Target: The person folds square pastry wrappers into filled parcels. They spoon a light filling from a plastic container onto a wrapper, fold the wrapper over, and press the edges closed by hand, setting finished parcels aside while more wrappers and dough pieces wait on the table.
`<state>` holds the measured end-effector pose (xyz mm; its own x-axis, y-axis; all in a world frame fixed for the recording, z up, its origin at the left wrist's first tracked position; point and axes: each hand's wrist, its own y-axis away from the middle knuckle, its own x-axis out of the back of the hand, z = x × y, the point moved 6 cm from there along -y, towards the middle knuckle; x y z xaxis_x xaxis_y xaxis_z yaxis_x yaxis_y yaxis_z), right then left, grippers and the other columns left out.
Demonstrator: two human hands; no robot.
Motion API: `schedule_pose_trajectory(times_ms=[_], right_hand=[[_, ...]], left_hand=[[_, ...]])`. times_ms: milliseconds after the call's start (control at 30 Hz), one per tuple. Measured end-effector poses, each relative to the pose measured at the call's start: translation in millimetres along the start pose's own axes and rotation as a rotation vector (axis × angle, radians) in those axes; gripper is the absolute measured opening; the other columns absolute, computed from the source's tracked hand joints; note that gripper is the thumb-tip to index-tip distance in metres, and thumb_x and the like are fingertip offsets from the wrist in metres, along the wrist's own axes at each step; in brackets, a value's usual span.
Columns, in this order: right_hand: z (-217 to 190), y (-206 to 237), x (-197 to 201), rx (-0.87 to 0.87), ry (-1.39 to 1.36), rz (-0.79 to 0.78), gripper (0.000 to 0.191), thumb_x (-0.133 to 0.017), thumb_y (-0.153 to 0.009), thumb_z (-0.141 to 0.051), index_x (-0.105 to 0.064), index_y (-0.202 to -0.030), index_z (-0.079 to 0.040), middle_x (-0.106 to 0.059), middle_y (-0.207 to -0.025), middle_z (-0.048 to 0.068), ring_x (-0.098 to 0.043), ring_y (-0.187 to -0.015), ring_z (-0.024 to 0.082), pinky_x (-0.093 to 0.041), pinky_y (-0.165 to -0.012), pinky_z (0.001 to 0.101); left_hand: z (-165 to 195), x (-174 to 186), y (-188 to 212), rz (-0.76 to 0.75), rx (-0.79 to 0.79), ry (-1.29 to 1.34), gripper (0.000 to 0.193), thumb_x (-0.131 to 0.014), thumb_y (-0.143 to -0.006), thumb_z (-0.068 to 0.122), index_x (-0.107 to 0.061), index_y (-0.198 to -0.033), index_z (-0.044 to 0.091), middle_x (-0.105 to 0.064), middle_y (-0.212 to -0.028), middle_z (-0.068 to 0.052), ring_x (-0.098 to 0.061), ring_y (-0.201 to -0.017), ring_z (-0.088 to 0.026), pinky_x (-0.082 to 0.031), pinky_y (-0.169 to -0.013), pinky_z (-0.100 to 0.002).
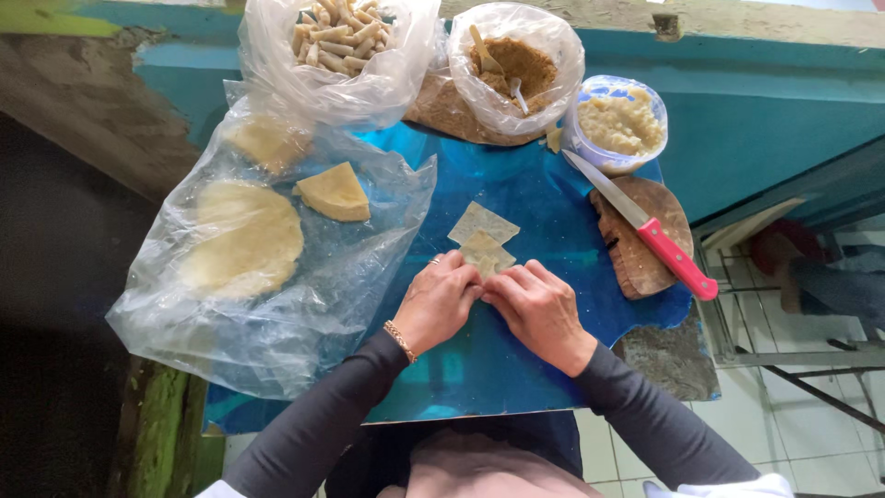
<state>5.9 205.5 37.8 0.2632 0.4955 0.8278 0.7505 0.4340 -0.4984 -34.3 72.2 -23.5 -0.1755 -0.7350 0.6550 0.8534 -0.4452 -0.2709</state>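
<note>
My left hand (438,300) and my right hand (539,309) meet over a small pale dough square (487,253) on the blue plastic sheet (544,212). Both sets of fingertips pinch its near edge. A second thin dough square (481,221) lies flat just beyond it. My left wrist carries a gold bracelet, and a ring shows on one finger. Dark sleeves cover both forearms.
A clear plastic bag (267,267) with round dough sheets lies at left, a dough wedge (335,192) on it. Behind stand a bag of rolled pieces (341,37), a bag of brown filling (516,65), a tub of pale mash (619,124). A red-handled knife (645,231) rests on a wooden board (645,254).
</note>
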Motion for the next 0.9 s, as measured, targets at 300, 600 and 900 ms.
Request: schedule_pose_trajectory(times_ms=[300,600,900], right_hand=[[-9,12,1,0.058,0.061,-0.011,0.009,-0.077,-0.085,-0.018,-0.073,-0.091,-0.012,-0.068,-0.089,0.000,-0.062,-0.080,0.023,-0.047,-0.066,0.0373],[14,12,-14,-0.176,-0.155,-0.156,0.010,-0.077,-0.084,-0.020,-0.073,-0.088,-0.012,-0.065,-0.085,0.004,-0.064,-0.082,0.025,-0.051,-0.069,0.0361],[38,15,-30,-0.562,-0.314,-0.331,0.016,-0.079,-0.081,-0.022,-0.073,-0.092,-0.012,-0.071,-0.082,0.001,-0.069,-0.068,0.020,-0.053,-0.062,0.0328]], left_hand=[[13,9,23,0.033,-0.080,0.047,0.014,-0.071,-0.083,0.014,-0.067,-0.093,0.006,-0.062,-0.093,-0.011,-0.063,-0.092,-0.034,-0.051,-0.079,-0.044],[6,5,24,-0.053,-0.006,-0.015,0.007,-0.072,-0.086,0.017,-0.070,-0.089,0.012,-0.062,-0.088,-0.008,-0.065,-0.089,-0.031,-0.053,-0.075,-0.044],[8,7,17,-0.066,-0.076,-0.005,0.012,-0.073,-0.084,0.019,-0.070,-0.088,0.008,-0.062,-0.091,-0.009,-0.063,-0.094,-0.031,-0.053,-0.078,-0.044]])
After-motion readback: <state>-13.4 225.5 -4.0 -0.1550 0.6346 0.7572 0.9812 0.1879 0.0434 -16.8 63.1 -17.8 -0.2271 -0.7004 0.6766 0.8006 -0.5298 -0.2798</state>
